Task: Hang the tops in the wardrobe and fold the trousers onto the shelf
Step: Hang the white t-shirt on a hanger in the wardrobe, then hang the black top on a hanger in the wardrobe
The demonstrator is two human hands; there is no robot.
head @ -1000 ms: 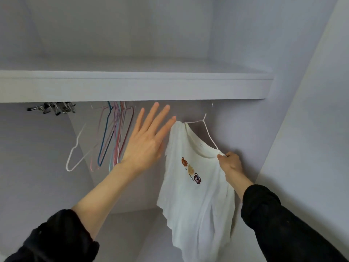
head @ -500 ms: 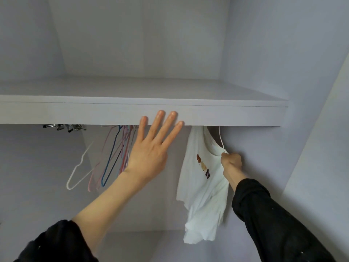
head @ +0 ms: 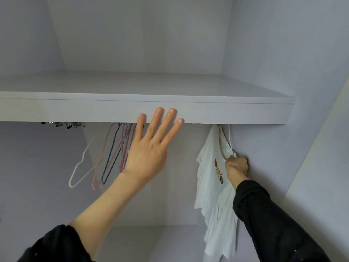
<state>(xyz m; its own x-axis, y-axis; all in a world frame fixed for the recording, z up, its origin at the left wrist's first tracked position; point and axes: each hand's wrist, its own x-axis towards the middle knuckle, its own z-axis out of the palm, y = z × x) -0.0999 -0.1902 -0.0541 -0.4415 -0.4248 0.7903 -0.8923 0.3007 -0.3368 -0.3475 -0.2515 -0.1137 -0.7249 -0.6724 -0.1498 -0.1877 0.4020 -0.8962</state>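
A white T-shirt (head: 211, 190) with a small bear print hangs on a thin white wire hanger (head: 229, 137) at the right end of the wardrobe, just under the shelf (head: 226, 112). My right hand (head: 237, 164) grips the hanger's lower arm and the shirt's shoulder. My left hand (head: 151, 146) is raised with fingers straight and spread, fingertips in front of the shelf's front edge; it holds nothing. The rail and the hanger's hook are hidden behind the shelf.
Several empty hangers, white (head: 81, 163), pink and blue (head: 111, 154), hang left of centre behind my left hand. Metal clips (head: 62, 124) hang further left. The wardrobe's right wall (head: 283, 148) is close to the shirt.
My right hand has carried the shirt and hanger up and to the right, close under the shelf. My left hand rose toward the shelf edge. The view tilted upward.
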